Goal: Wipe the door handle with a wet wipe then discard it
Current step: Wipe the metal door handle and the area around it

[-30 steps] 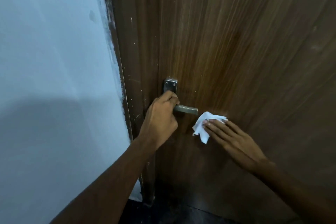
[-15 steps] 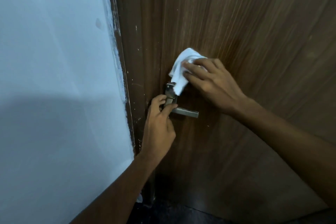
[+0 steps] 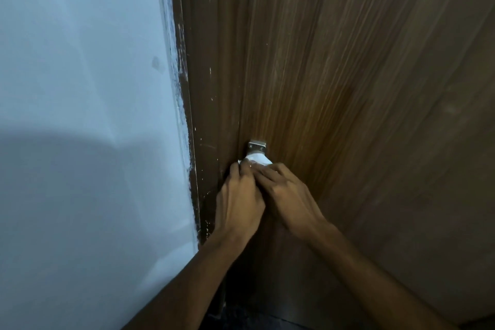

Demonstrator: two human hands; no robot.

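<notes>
A metal door handle (image 3: 256,146) is fixed near the left edge of a brown wooden door (image 3: 348,75); only the top of its backplate shows. A white wet wipe (image 3: 256,160) is pressed over the handle just below that plate. My right hand (image 3: 288,195) holds the wipe against the handle, fingers curled over it. My left hand (image 3: 239,201) lies close beside it on the left, fingers touching the wipe's edge and the handle's base. The lever is hidden under both hands.
A dark brown door frame (image 3: 203,115) with white paint flecks runs along the door's left side. A pale blue-white wall (image 3: 80,115) fills the left. A strip of dark floor (image 3: 241,316) shows at the bottom.
My right hand has brought the wipe down from above the backplate onto the handle. The lever has become covered by both hands. The camera has moved closer to the door.
</notes>
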